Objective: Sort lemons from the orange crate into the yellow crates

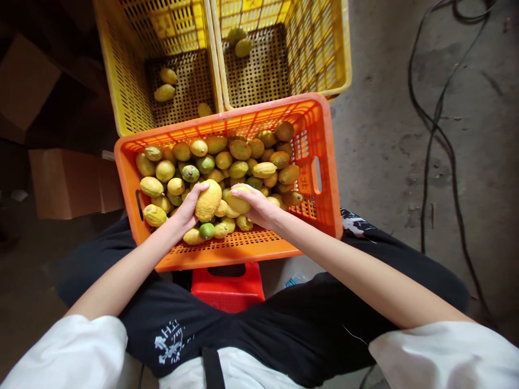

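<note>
An orange crate [328,178] in front of my knees holds a heap of yellow and greenish lemons [239,162]. My left hand [184,213] is closed round a large bumpy yellow lemon [208,201], lifted slightly above the heap. My right hand [255,208] curls over another yellow lemon [238,202] that lies on the pile near the crate's middle. The two hands are close together, almost touching.
Two yellow crates stand behind the orange one: the left crate [121,81] holds three lemons, the right crate [340,54] two. A red stool [229,289] shows between my legs. Cardboard boxes [68,181] sit at left. Black cables [433,129] run over the concrete floor at right.
</note>
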Motion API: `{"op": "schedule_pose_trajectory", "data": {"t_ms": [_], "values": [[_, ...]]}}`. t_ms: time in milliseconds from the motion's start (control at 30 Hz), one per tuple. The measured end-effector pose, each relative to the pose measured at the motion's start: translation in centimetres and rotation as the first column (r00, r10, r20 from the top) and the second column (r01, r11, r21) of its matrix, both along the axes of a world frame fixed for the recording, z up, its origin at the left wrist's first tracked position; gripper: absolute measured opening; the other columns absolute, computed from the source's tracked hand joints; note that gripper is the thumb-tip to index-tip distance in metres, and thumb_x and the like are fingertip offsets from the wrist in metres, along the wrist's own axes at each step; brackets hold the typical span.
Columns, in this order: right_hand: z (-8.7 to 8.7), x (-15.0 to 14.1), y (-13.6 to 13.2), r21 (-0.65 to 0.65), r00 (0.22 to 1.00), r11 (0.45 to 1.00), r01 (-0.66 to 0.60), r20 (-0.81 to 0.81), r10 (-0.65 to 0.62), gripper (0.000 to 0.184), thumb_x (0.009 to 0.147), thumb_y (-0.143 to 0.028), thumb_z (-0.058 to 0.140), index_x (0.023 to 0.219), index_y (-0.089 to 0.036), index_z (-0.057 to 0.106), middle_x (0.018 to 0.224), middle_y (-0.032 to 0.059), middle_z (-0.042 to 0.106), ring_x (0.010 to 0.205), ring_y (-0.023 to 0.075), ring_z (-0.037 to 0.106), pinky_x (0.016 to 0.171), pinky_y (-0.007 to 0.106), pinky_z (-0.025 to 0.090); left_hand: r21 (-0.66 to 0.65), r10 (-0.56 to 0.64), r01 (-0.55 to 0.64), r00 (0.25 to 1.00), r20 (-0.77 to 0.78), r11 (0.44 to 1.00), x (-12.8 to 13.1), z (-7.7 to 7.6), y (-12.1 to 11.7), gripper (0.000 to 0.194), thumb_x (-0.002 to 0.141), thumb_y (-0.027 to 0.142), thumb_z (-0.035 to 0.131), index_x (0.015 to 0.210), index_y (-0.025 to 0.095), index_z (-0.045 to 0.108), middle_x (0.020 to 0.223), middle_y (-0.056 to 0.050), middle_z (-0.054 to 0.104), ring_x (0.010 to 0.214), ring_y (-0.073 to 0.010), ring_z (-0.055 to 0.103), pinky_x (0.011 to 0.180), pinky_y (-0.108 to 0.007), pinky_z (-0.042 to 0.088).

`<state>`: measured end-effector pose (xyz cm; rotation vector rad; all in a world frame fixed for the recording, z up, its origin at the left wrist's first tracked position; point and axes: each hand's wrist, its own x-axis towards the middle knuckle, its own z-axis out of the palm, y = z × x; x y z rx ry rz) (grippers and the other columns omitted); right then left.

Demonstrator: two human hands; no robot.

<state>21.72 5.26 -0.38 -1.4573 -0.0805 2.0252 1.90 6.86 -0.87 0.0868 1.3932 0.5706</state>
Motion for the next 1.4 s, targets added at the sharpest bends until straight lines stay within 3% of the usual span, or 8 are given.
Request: {"op": "schedule_pose_trajectory", "data": {"t_ms": [233, 400, 600, 733, 967, 1133, 1267, 1400], "values": [[-0.7, 0.6, 0.3, -0.045, 0.995, 0.998, 0.034, -0.097, -0.039, 0.016, 0.090, -0.032, 0.088, 0.090, -0.027, 0.073, 0.086, 0.0025, 0.081, 0.078, 0.0212, 0.077, 0.074, 0.029, 0.066, -0.010, 0.076, -0.075, 0.993, 0.091, 0.997, 1.3, 1.2, 0.5, 0.045, 0.104, 0.039, 0.062, 0.141, 0.015, 0.071, 0.107, -0.013, 0.088, 0.093, -0.0346, 0.089, 0.082, -0.045, 0.075], [-1.9, 1.0, 0.2, -0.050, 0.976, 0.998, 0.034, -0.212, -0.044, 0.021, 0.092, -0.043, 0.080, 0.089, -0.023, 0.075, 0.082, 0.0074, 0.081, 0.075, 0.0224, 0.079, 0.071, 0.028, 0.066, -0.040, 0.121, -0.117, 0.984, 0.131, 0.992, 1.4, 1.7, 0.9, 0.049, 0.106, 0.031, 0.047, 0.146, 0.013, 0.071, 0.106, -0.016, 0.088, 0.089, -0.0353, 0.090, 0.080, -0.048, 0.075], [-2.4, 0.8, -0.1, 0.006, 0.975, 0.998, 0.055, -0.217, -0.052, 0.016, 0.091, -0.040, 0.076, 0.095, -0.025, 0.074, 0.084, 0.0036, 0.082, 0.081, 0.0244, 0.081, 0.075, 0.031, 0.066, -0.036, 0.093, -0.090, 0.989, 0.118, 0.995, 1.2, 1.8, 0.9, 0.038, 0.111, 0.042, 0.063, 0.135, 0.014, 0.071, 0.104, -0.018, 0.088, 0.092, -0.0364, 0.089, 0.083, -0.046, 0.075], [-2.4, 0.5, 0.0, -0.053, 0.969, 0.995, 0.083, -0.229, -0.093, 0.017, 0.093, -0.043, 0.073, 0.094, -0.026, 0.069, 0.085, 0.0066, 0.082, 0.085, 0.0289, 0.083, 0.078, 0.036, 0.070, -0.030, 0.048, -0.046, 0.997, 0.065, 0.998, 1.2, 2.1, 0.8, 0.017, 0.108, 0.023, 0.065, 0.123, 0.017, 0.070, 0.098, -0.014, 0.087, 0.092, -0.0332, 0.089, 0.080, -0.040, 0.074], [-1.7, 0.7, 0.5, -0.156, 0.974, 0.980, 0.124, -0.169, -0.150, 0.013, 0.099, -0.038, 0.066, 0.096, -0.025, 0.068, 0.084, 0.0068, 0.082, 0.077, 0.0265, 0.082, 0.064, 0.033, 0.066, -0.068, 0.109, -0.103, 0.990, 0.091, 0.992, 1.3, 2.8, 0.9, 0.027, 0.109, 0.027, 0.062, 0.129, 0.012, 0.072, 0.092, -0.015, 0.085, 0.087, -0.0341, 0.088, 0.070, -0.038, 0.074], [-1.3, 0.8, 0.3, -0.090, 0.978, 0.987, 0.135, -0.146, -0.147, 0.021, 0.097, -0.043, 0.083, 0.096, -0.026, 0.071, 0.080, 0.0015, 0.078, 0.074, 0.0224, 0.079, 0.061, 0.028, 0.064, -0.065, 0.153, -0.148, 0.985, 0.081, 0.987, 1.3, 2.5, 0.9, 0.024, 0.106, 0.030, 0.066, 0.124, 0.016, 0.072, 0.089, -0.011, 0.084, 0.088, -0.0334, 0.088, 0.072, -0.039, 0.074], [-1.4, 0.7, 0.0, -0.017, 0.983, 0.992, 0.125, -0.130, -0.126, 0.033, 0.086, -0.043, 0.100, 0.093, -0.029, 0.071, 0.082, -0.0002, 0.079, 0.078, 0.0217, 0.080, 0.065, 0.028, 0.067, -0.070, 0.156, -0.152, 0.985, 0.068, 0.986, 1.1, 2.1, 0.7, 0.016, 0.104, 0.032, 0.074, 0.114, 0.021, 0.071, 0.083, -0.008, 0.082, 0.085, -0.0309, 0.086, 0.074, -0.037, 0.073], [-1.8, 0.8, -0.2, 0.055, 0.988, 0.996, 0.072, -0.142, -0.063, 0.037, 0.082, -0.047, 0.102, 0.097, -0.029, 0.074, 0.088, 0.0014, 0.081, 0.087, 0.0246, 0.084, 0.075, 0.032, 0.071, -0.067, 0.157, -0.152, 0.985, 0.078, 0.986, 1.4, 2.1, 0.7, 0.020, 0.107, 0.034, 0.069, 0.118, 0.017, 0.072, 0.082, -0.009, 0.082, 0.083, -0.0298, 0.085, 0.077, -0.037, 0.073]]}}
